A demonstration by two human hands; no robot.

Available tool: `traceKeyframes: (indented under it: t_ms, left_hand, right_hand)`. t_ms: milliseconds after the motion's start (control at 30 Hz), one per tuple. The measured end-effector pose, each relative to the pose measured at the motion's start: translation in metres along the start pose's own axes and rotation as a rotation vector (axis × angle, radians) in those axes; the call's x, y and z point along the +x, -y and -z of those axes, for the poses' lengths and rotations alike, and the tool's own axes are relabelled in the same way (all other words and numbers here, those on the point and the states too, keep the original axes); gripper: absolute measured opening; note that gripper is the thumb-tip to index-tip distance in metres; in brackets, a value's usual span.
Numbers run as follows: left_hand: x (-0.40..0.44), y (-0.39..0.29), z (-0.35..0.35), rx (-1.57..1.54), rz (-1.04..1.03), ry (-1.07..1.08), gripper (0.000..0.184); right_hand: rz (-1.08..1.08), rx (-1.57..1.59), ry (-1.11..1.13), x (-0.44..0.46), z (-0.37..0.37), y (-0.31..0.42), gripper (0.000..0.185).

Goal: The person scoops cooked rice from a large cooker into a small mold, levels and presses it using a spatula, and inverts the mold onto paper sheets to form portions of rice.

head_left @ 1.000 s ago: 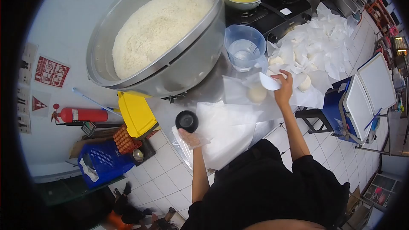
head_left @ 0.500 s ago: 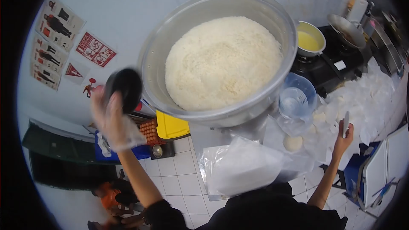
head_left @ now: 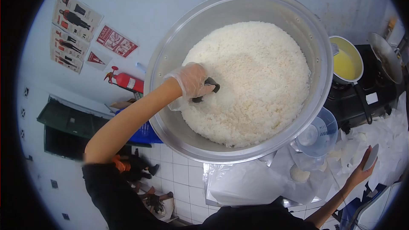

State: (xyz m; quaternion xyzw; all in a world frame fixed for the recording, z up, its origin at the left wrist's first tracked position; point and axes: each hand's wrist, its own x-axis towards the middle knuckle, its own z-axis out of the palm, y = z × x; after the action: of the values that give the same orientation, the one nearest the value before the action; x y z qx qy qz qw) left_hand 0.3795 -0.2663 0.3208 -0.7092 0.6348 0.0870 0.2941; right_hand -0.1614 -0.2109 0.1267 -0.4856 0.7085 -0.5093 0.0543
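Observation:
My left hand point(head_left: 194, 81), in a clear plastic glove, is closed on a small black bowl point(head_left: 207, 90) pressed into the white rice point(head_left: 251, 81). The rice fills much of a large round metal pot point(head_left: 170, 121). Part of the bowl is hidden by my fingers and the rice. At the lower right, my right hand point(head_left: 362, 168) holds a flat white scraper point(head_left: 371, 157) upright. Between the pot and that hand, a white rice mound point(head_left: 299, 173) lies on sheets of paper point(head_left: 247, 183).
A blue-tinted measuring jug point(head_left: 319, 134) stands beside the pot. On the black stove point(head_left: 377, 102) are a pan of yellow liquid point(head_left: 346, 63) and a wok point(head_left: 385, 57). Wrapped portions point(head_left: 383, 134) pile up at right. A fire extinguisher point(head_left: 129, 81) hangs left; people sit lower left.
My left hand has swung across into the pot and put the black bowl into the rice. The view has turned toward the pot. My right hand still holds the scraper, now farther right in view.

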Motion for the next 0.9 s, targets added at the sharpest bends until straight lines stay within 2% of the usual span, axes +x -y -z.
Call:
traceKeyframes:
  t_ms: [33, 133, 233, 433, 633, 767, 900]
  left_hand:
    - [0.001, -0.001, -0.001, 0.001, 0.031, 0.055, 0.051]
    - [-0.003, 0.005, -0.021, -0.015, -0.229, -0.101, 0.051]
    - [0.001, -0.008, -0.038, -0.007, -0.375, -0.195, 0.046]
    - [0.011, -0.029, -0.037, -0.055, -0.441, -0.066, 0.051]
    - [-0.006, -0.045, -0.014, -0.06, -0.338, 0.116, 0.054]
    - [-0.015, -0.035, -0.023, -0.255, -0.382, -0.05, 0.054]
    - [-0.025, -0.03, -0.023, -0.379, -0.342, -0.128, 0.051]
  right_hand:
    - [0.002, -0.002, -0.007, 0.003, -0.003, -0.004, 0.025]
    - [-0.013, 0.022, -0.012, 0.009, -0.009, -0.016, 0.028]
    - [-0.075, -0.002, 0.041, 0.015, -0.011, -0.016, 0.033]
    - [-0.087, -0.035, -0.005, 0.023, 0.001, -0.023, 0.035]
    - [-0.095, -0.105, -0.013, 0.026, 0.013, -0.039, 0.036]
    - [-0.163, -0.113, -0.017, 0.025, 0.013, -0.03, 0.035]
    - [-0.063, -0.135, -0.013, 0.028, 0.014, -0.036, 0.037]
